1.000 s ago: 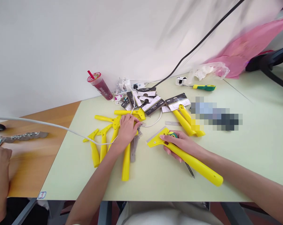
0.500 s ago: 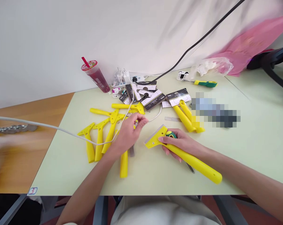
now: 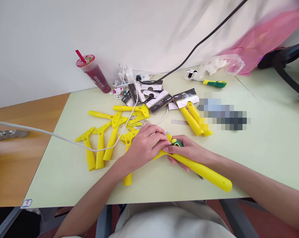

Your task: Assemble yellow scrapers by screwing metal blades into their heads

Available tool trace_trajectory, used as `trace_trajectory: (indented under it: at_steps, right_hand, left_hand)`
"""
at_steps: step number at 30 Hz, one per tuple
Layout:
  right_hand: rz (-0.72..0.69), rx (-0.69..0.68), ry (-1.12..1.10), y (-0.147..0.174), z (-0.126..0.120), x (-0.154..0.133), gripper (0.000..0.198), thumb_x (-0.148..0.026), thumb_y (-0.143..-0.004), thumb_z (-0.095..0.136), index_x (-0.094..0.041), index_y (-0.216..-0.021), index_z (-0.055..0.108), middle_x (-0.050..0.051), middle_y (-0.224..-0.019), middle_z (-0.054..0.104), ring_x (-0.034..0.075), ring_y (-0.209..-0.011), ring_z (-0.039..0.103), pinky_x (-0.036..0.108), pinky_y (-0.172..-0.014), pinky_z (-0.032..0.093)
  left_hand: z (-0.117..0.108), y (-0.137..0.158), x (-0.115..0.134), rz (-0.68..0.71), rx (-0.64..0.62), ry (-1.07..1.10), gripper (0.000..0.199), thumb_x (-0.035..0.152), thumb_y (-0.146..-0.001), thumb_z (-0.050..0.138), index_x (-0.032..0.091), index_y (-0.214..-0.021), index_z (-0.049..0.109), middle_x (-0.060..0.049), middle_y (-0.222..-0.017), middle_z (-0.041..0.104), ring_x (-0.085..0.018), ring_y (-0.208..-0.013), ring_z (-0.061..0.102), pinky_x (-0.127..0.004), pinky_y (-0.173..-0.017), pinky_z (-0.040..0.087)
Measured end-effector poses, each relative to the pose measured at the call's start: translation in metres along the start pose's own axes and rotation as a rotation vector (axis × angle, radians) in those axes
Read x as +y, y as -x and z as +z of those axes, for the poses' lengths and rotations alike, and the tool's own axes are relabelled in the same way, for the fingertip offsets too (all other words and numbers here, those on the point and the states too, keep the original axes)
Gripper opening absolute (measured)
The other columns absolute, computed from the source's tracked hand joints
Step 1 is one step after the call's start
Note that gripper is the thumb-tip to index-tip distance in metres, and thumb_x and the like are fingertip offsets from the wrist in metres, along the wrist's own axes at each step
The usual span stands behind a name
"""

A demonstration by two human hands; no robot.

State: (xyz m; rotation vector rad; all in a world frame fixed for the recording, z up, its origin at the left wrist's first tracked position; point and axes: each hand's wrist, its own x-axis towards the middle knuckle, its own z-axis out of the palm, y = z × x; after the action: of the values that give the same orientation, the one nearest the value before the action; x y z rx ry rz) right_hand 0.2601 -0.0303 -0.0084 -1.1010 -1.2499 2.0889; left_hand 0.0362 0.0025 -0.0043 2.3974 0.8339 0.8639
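A yellow scraper (image 3: 204, 170) lies across my right hand (image 3: 186, 148), its handle pointing down to the right. The same hand also holds a screwdriver (image 3: 176, 142) with a green and yellow handle; its dark shaft shows below the palm. Over the scraper's head, my left hand (image 3: 149, 142) is closed in a pinch, fingertips at the head, covering most of it. What is between those fingertips is too small to tell. To the left lie several yellow scraper parts (image 3: 105, 145), with small screws and loose pieces (image 3: 132, 125) among them.
Several black-and-white cards (image 3: 159, 100) lie at the back. Two carded yellow scrapers (image 3: 189, 119) and a loose blade (image 3: 179, 122) lie right of centre. Behind stand a red drink cup (image 3: 97, 76) and a power strip (image 3: 142, 77). Another screwdriver (image 3: 215, 83) lies back right. A white cable (image 3: 65, 136) crosses the left.
My left hand has moved right and down from over the loose parts onto the head of the held scraper. The right hand keeps its hold on scraper and screwdriver. The view has shifted slightly.
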Motion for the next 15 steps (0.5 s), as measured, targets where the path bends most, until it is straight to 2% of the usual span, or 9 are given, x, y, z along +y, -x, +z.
trace_trajectory:
  at_steps: [4,7,11,15]
  right_hand:
    - [-0.022,-0.011,-0.019,0.002,0.0,0.002,0.04,-0.056,-0.093,0.087,-0.021,-0.089,0.068,-0.002,-0.07,0.075,0.012,-0.04,0.061,0.023,-0.038,0.046]
    - [-0.028,-0.005,-0.037,0.002,-0.002,0.004,0.042,-0.058,-0.091,0.089,-0.02,-0.093,0.071,-0.002,-0.071,0.075,0.012,-0.042,0.062,0.023,-0.039,0.047]
    - [-0.041,0.004,-0.055,-0.002,-0.006,0.006,0.042,-0.06,-0.093,0.087,-0.02,-0.095,0.073,-0.001,-0.071,0.076,0.012,-0.042,0.062,0.023,-0.04,0.048]
    - [-0.051,0.02,-0.063,-0.004,-0.007,0.006,0.039,-0.056,-0.094,0.087,-0.02,-0.091,0.072,-0.002,-0.07,0.075,0.012,-0.042,0.061,0.023,-0.04,0.048]
  left_hand:
    - [-0.009,0.0,-0.002,0.097,0.004,0.035,0.015,0.02,-0.11,0.07,0.026,-0.105,0.083,-0.007,-0.109,0.08,-0.022,-0.105,0.07,-0.042,-0.099,0.061]
    - [-0.014,0.002,-0.004,0.156,-0.039,-0.003,0.023,0.014,-0.105,0.068,0.028,-0.114,0.084,-0.007,-0.116,0.082,-0.024,-0.108,0.071,-0.046,-0.1,0.062]
    - [-0.016,0.007,-0.004,0.193,-0.073,-0.097,0.037,0.013,-0.1,0.067,0.032,-0.127,0.084,-0.009,-0.127,0.081,-0.027,-0.113,0.07,-0.051,-0.102,0.062]
    - [-0.014,0.01,-0.004,0.235,-0.056,-0.221,0.039,0.016,-0.1,0.069,0.03,-0.133,0.082,-0.01,-0.127,0.08,-0.03,-0.116,0.069,-0.052,-0.102,0.061]
